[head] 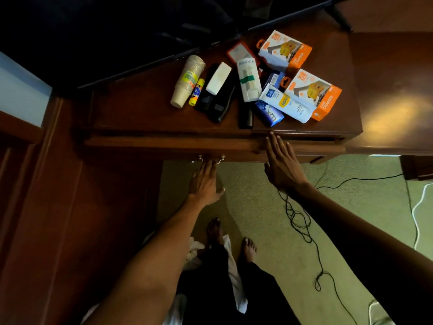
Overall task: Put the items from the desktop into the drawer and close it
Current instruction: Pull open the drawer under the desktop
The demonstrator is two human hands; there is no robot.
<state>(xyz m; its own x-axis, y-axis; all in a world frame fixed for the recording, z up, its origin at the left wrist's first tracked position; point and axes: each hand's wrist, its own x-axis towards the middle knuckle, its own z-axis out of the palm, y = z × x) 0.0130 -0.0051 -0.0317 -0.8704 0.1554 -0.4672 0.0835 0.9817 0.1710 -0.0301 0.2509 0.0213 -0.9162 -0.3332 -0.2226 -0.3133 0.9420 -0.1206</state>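
While the dark wooden table (145,113) carries two orange-and-white charger boxes (312,93), tubes and stacked paper cups (187,80), left hand (205,181) curls fingers at its drawer's metal handle (212,158); right hand (281,163) flat, open, empty against the drawer front (164,143).

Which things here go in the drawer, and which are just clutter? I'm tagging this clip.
For the job: stack of paper cups, glue stick, white tube, two orange charger boxes, drawer, left hand at its handle.

Lying about: black cable, white cord.
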